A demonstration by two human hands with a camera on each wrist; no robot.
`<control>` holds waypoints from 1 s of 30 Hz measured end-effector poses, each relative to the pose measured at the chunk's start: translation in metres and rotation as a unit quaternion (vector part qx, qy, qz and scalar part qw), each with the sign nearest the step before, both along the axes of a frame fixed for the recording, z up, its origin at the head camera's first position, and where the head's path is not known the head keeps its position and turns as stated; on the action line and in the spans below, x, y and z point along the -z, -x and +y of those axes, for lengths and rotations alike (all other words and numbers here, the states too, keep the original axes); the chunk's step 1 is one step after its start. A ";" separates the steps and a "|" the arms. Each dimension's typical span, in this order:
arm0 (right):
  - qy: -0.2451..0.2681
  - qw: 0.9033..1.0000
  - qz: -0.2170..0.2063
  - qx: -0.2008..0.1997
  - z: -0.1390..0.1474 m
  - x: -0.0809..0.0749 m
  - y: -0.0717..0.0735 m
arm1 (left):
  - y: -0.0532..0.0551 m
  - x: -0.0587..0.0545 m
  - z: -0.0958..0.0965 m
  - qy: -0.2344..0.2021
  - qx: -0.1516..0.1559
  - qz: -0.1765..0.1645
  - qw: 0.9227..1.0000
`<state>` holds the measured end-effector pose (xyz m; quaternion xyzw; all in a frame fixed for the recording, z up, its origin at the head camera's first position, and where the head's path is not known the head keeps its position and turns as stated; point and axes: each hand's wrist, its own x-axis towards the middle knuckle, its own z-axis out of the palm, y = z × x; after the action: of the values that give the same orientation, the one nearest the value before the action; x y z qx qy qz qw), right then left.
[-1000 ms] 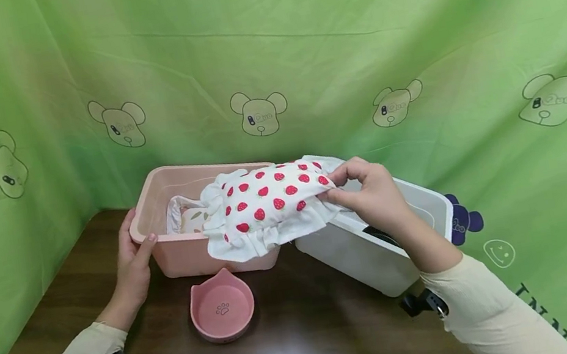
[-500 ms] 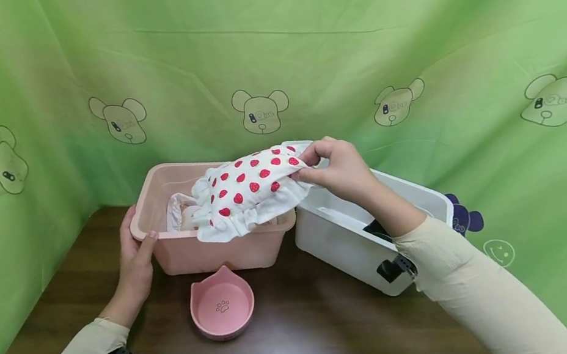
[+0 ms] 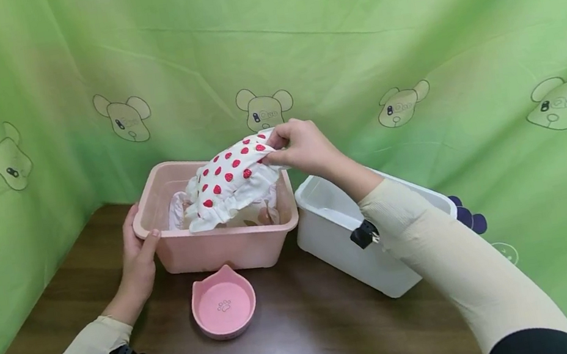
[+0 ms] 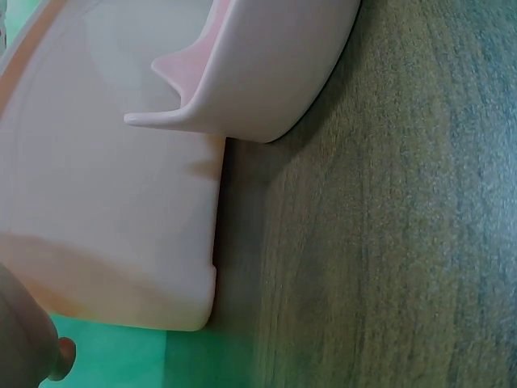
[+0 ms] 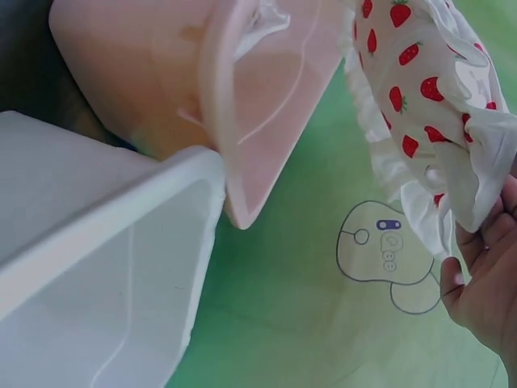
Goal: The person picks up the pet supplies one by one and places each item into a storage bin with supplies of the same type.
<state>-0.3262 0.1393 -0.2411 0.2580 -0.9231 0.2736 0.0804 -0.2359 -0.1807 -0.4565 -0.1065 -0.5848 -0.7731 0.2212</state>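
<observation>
My right hand (image 3: 303, 148) pinches one end of a small white pillow (image 3: 232, 176) with red strawberries and a ruffled edge. That end is raised, and the pillow slopes down into a pink plastic bin (image 3: 217, 250), its lower ruffle overlapping the front rim. In the right wrist view, the pillow (image 5: 428, 97) hangs from my fingers, its ruffle facing the bin. My left hand (image 3: 137, 265) grips the bin's left corner, thumb over the front rim. Inside the bin lies a pale fabric item with a leaf print (image 3: 267, 213), partly hidden under the pillow.
A pink cat-eared bowl (image 3: 224, 306) with a paw print stands in front of the pink bin on the wooden table (image 3: 310, 346). Close on the right, a white bin (image 3: 350, 247) sits at an angle under my right forearm. Green cloth (image 3: 294, 33) hangs behind.
My right hand has carried the pillow leftward and upward, from across both bins to over the pink bin, tilting it more steeply. My left hand keeps its grip on the corner.
</observation>
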 end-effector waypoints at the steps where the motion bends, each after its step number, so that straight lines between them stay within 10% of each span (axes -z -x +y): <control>1: -0.006 1.000 0.001 -0.003 -0.004 -0.001 0.003 | 0.000 0.000 0.000 -0.001 -0.001 0.002 1.000; 15: -0.097 0.995 0.000 -0.038 -0.050 0.000 0.044 | 0.000 0.000 -0.002 -0.017 -0.006 -0.010 1.000; 30: -0.122 0.991 -0.026 -0.041 -0.062 0.022 0.054 | 0.002 0.002 0.002 -0.012 -0.010 -0.004 1.000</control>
<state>-0.3803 0.0776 -0.2632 0.2965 -0.9399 0.1690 0.0133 -0.2378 -0.1792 -0.4586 -0.0954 -0.5772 -0.7784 0.2278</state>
